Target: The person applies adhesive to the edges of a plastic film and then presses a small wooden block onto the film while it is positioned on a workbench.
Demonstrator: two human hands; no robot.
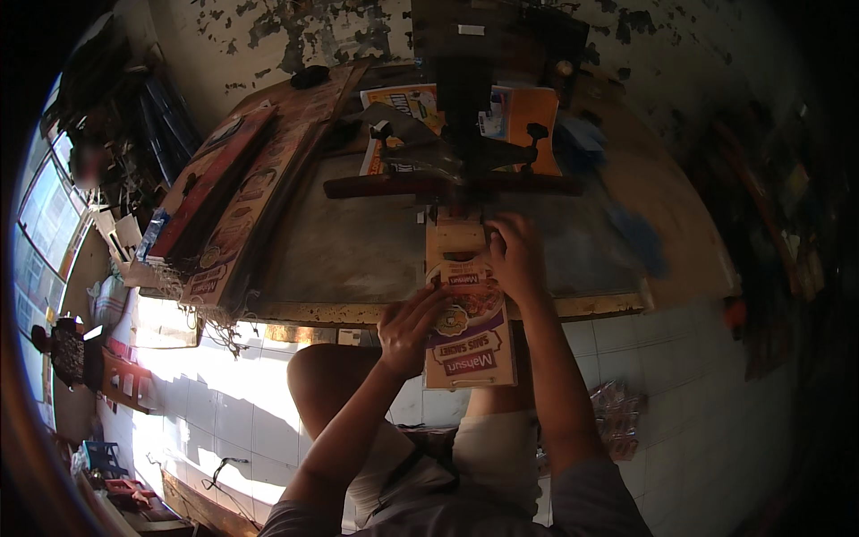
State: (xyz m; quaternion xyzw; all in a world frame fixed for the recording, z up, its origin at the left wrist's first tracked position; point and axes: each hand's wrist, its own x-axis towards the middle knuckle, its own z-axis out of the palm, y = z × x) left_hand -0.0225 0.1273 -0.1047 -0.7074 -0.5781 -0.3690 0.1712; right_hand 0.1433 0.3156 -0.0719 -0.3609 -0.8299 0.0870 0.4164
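I have the printed strip (470, 360) just in front of the dark machine (454, 134), overhanging the tabletop (358, 259). My left hand (407, 331) lays straight fingers on it; whether my right hand (519, 258) pinches its edge — I can't tell. Light pressure could let the overhang skew it.

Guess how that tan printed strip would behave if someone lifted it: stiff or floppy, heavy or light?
The printed strip is probably fairly stiff: its near end juts past the table edge with no obvious droop. It looks thin, so it is likely light for its length.
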